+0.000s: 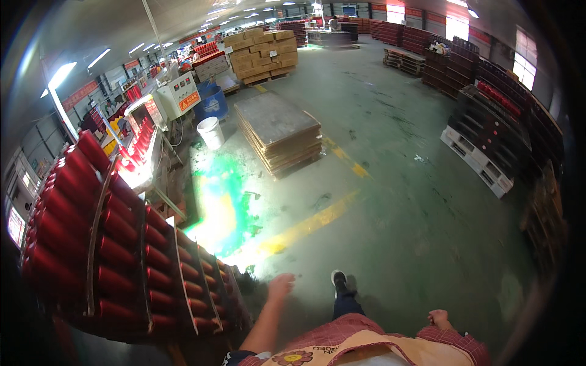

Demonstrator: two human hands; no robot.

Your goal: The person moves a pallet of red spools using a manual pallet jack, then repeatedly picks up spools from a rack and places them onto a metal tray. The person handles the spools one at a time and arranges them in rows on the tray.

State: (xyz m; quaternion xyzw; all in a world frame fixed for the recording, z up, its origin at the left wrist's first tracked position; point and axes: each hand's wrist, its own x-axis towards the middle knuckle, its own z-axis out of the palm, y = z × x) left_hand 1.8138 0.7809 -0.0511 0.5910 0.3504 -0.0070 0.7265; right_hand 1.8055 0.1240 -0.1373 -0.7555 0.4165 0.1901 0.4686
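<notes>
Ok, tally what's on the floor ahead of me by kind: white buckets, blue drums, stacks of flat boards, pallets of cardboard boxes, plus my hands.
White bucket: 1
Blue drum: 1
Stack of flat boards: 1
Pallet of cardboard boxes: 1
Hands: 2, left hand and right hand
Total: 6

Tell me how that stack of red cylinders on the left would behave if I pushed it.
The stack of red cylinders looks heavy, being many rows deep. The thin divider sheets between layers may slide. Round shapes would probably roll if freed. My left hand is nearest, not touching.
</notes>
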